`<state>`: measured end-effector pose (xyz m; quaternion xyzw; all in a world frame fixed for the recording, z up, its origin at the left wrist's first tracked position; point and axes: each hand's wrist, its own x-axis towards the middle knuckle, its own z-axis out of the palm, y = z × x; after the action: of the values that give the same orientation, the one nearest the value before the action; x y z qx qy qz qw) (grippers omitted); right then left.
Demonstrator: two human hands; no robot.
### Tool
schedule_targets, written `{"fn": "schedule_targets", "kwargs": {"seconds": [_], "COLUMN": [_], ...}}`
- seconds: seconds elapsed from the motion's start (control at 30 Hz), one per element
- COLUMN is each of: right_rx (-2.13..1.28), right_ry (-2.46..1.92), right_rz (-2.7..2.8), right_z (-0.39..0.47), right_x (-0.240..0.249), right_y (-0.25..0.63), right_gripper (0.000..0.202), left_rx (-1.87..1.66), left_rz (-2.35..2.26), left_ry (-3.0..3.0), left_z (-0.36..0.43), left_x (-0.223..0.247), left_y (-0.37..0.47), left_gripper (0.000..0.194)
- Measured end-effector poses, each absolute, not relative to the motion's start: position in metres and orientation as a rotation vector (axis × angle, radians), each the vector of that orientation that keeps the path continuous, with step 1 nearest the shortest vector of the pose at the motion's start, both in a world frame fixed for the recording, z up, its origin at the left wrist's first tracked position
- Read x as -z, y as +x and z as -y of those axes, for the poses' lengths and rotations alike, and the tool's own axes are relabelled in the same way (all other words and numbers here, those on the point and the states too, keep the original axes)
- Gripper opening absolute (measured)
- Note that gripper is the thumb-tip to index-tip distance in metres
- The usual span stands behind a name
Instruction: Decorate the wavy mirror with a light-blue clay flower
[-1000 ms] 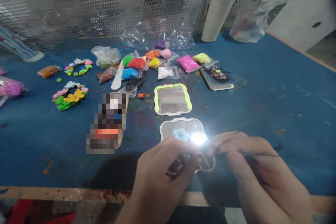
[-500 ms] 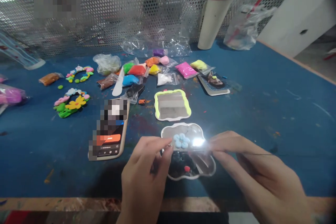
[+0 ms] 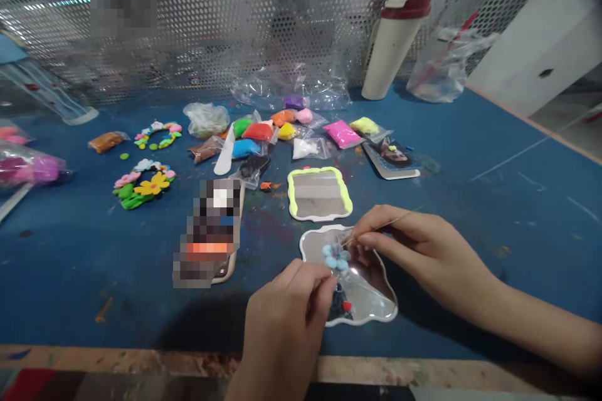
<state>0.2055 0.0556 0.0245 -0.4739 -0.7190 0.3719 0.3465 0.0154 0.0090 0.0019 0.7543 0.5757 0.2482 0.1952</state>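
Plainly, everything here lay on the blue table [image 3: 117,263], its far edge being 12 o'clock. The right hand [image 3: 418,238] sat at about 3 o'clock from the work, thumb and forefinger closed in a fine pinch, while the left hand [image 3: 285,310] sat at 7, its tips drawn nearly together; whether they gripped anything could not be told. Below them spread the white-rimmed mirror [image 3: 371,285], and over its far-left part was the blue flower [image 3: 335,258], touching the glass or just above it, I cannot say. The flower was round, with no long axis; the left fingertips were just beside its near petals, the right ones near at 2. The pinched thin stick [image 3: 347,241] pointed down from 2 towards the flower's far edge. The left hand covered the mirror's near-left rim. Around, a tall cup [image 3: 395,50] stood at 1 o'clock, a phone [image 3: 209,232] lay well apart at 9, a yellow-edged mirror [image 3: 320,191] was near at 12, and an orange scrap [image 3: 266,186] lay towards 10, all clear of the fingers.
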Motion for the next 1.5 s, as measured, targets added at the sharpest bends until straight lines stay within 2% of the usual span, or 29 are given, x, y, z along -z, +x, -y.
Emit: {"fn": "schedule_targets", "kwargs": {"seconds": [0.4, 0.77, 1.5], "right_rx": [-0.932, -0.831, -0.54], "right_ry": [-1.121, -1.143, -1.045], "right_rz": [1.872, 1.918, 2.11], "right_z": [-0.056, -0.052, -0.044], "right_x": [-0.012, -0.007, -0.008], "right_y": [0.212, 0.213, 0.211], "right_gripper": [0.02, 0.02, 0.019], "left_rx": [-0.92, -0.793, -0.829], "left_rz": [-1.465, -1.452, -1.464], "left_ry": [2.182, 2.257, 2.175], "left_z": [-0.008, -0.01, -0.008], "left_x": [0.016, 0.014, 0.015], "left_y": [0.013, 0.012, 0.012], "left_gripper": [0.013, 0.015, 0.013]}}
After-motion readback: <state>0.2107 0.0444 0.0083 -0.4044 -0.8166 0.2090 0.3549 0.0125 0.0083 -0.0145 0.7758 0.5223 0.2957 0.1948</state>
